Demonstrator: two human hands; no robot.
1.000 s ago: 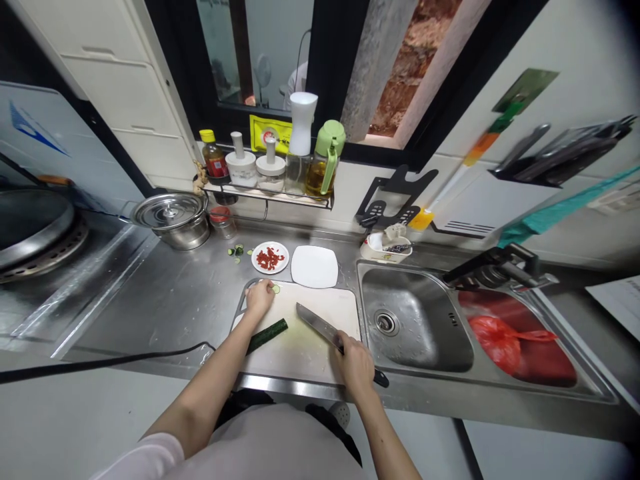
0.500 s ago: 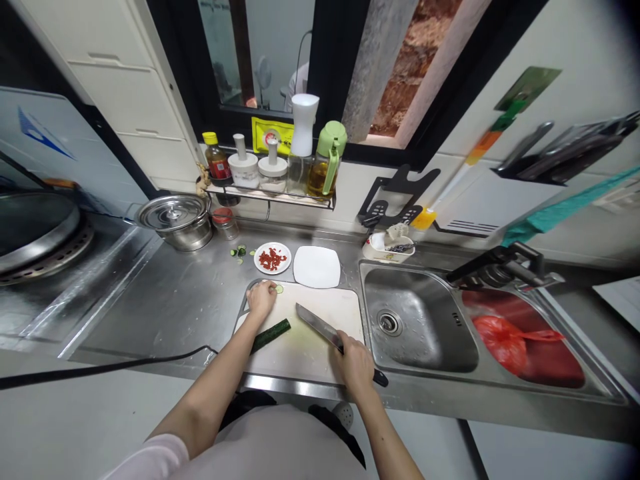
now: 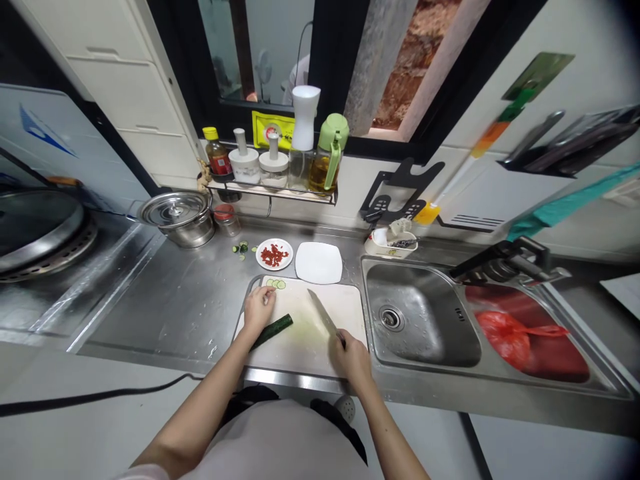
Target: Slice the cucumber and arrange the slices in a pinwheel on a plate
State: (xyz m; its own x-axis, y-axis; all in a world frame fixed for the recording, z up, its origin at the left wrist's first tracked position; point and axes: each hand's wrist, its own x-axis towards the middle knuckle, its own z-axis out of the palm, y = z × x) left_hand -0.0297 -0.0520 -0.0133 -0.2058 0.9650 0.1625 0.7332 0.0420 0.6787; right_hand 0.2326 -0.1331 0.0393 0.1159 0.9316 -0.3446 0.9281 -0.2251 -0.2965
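Note:
My right hand [image 3: 355,358] is wrapped around the handle of a kitchen knife [image 3: 324,316], its blade angled to the upper left over the white cutting board [image 3: 327,360]. On the board's left side, my left hand [image 3: 259,308] hovers with fingers loosely bent and apart, and nothing shows in them. Just beyond its fingertips, several thin cucumber slices [image 3: 281,285] lie in an overlapping row near the board's far left corner. A dark green piece of cucumber [image 3: 277,327] rests right of my left wrist, its near end hidden by the forearm.
Behind the board stand a plate of chopped red pieces [image 3: 266,262] and a white square plate [image 3: 319,269]. Cucumber scraps [image 3: 241,249] lie on the counter. A sink [image 3: 425,327] adjoins on the right; a lidded steel pot [image 3: 187,227] stands left, below a condiment shelf [image 3: 273,190].
My left hand has drawn back slightly from the slices, and more of them show in the row. The knife has turned, its blade pointing more steeply away from me.

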